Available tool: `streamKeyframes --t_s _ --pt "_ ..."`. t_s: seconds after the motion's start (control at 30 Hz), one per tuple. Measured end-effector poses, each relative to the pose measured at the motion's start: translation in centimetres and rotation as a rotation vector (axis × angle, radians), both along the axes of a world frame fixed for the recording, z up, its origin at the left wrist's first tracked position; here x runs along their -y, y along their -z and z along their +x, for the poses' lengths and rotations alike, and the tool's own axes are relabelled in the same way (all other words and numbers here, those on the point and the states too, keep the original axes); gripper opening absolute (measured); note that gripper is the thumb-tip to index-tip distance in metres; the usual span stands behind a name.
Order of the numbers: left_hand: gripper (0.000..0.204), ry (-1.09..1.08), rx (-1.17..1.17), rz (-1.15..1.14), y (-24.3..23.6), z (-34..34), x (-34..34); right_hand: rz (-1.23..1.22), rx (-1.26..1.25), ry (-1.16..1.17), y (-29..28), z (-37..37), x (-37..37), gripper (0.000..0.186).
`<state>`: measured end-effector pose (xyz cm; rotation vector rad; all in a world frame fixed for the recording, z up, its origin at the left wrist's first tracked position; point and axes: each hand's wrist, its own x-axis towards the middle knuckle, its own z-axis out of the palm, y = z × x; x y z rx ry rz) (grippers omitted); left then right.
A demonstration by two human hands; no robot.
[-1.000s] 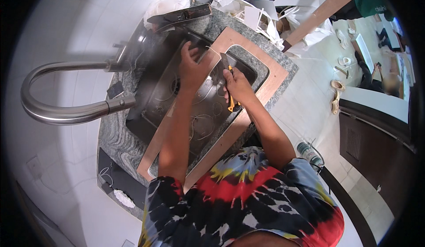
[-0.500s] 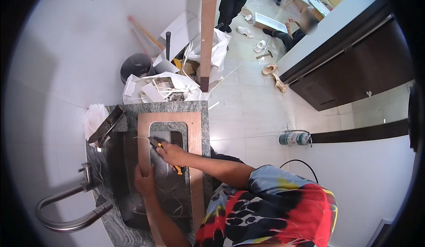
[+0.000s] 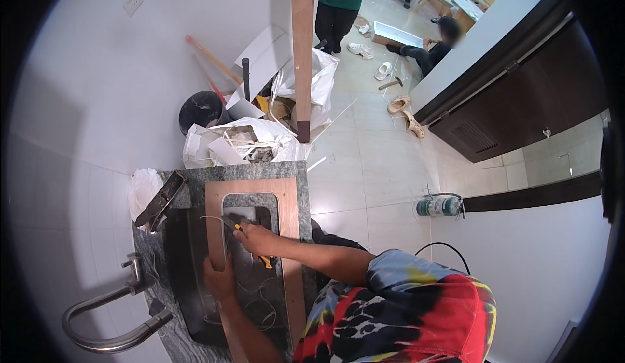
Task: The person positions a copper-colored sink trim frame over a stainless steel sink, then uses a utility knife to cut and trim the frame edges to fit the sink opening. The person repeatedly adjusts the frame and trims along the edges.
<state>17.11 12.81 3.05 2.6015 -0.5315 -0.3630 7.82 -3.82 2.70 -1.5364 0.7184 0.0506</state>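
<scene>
A wooden frame (image 3: pixel 284 190) with a rounded inner cutout lies over the black sink (image 3: pixel 185 265), which is set in a grey stone countertop (image 3: pixel 257 169). My right hand (image 3: pixel 257 238) is closed round a yellow-and-black utility knife (image 3: pixel 265 261). Its blade end meets the inner edge of the frame's left side. A thin pale shaving (image 3: pixel 209 217) curls away there. My left hand (image 3: pixel 220 278) grips that same side, just nearer to me. Loose curled strips (image 3: pixel 263 311) lie in the sink below the opening.
A hand plane (image 3: pixel 161 200) rests at the counter's back left corner, by the bent faucet (image 3: pixel 117 345). Beyond stand a black bucket (image 3: pixel 200 110), scrap-filled white sacks (image 3: pixel 286 147) and an upright wooden post (image 3: pixel 303 57). A green cylinder (image 3: pixel 438 207) is at right; co-workers are farther off.
The whole view has tilted slightly, so the counter sits lower in the picture. The knife and both hands keep nearly the same place on the frame.
</scene>
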Motion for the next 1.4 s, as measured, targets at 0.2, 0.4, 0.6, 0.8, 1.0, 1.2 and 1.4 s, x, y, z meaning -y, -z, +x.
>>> streamKeyframes --t_s 0.2,0.4,0.6,0.8,1.0,1.2,1.4 --pt "0.063 0.067 0.034 -0.087 0.2 0.5 -0.4 -0.010 0.031 0.032 1.4 0.3 0.1 0.040" --pt "0.050 0.261 0.269 -0.226 -0.6 -0.2 5.6 0.049 0.104 0.272 0.3 -0.4 -0.4 0.038" --pt "0.050 0.521 0.492 -0.012 -0.9 0.8 11.3 0.144 0.258 0.418 -1.0 -1.6 1.9 0.031" --pt "0.054 0.542 0.427 0.001 1.2 2.0 10.9 -0.145 0.223 0.326 1.3 -2.1 2.6 0.034" --pt "0.045 0.541 0.443 -0.068 1.3 1.2 10.1 -0.069 0.258 0.329 1.1 -2.2 2.6 0.040" --pt "0.034 0.600 0.605 -0.126 5.6 3.8 8.9 -0.028 0.271 0.304 -1.4 -3.3 3.0 0.041" --pt "0.036 0.579 0.656 -0.024 4.6 2.5 9.4 -0.113 0.412 0.344 1.3 -2.4 2.8 0.039"
